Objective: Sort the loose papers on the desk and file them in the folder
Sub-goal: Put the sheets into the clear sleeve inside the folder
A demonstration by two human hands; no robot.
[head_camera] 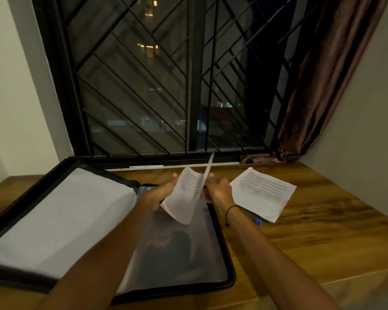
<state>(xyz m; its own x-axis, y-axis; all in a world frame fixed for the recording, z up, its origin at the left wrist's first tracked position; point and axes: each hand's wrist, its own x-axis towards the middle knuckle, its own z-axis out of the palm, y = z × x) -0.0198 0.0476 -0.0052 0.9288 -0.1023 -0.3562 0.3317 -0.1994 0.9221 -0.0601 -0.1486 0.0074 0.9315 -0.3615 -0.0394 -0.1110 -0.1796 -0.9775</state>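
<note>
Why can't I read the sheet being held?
Head view: dim warm room light, night outside the window; the held sheet is curled and motion-blurred; the plastic sleeve shows glare; the wide lens bends the window frame.

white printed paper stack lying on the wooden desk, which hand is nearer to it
Right. The right hand sits just beside the white printed paper stack's left edge, lifting a clear plastic sleeve. The left hand is farther left, gripping a curled printed sheet over the open black folder.
</note>
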